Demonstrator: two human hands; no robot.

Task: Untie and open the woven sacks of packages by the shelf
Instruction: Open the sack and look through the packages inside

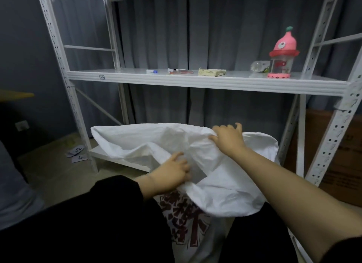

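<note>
Both arms reach forward; the left hand [172, 172] and right hand [228, 138] seem to grip cloth.

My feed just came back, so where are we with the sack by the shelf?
No tie shows on the white woven sack, and its loose top is spread wide, so untying looks done. In hand: the left hand grips the near fabric and the right hand grips the far edge. Left: no packages are visible yet, and no other sacks are in view.

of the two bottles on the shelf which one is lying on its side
The clear plastic bottle lies on its side on the shelf; the pink-capped bottle beside it stands upright.
</note>
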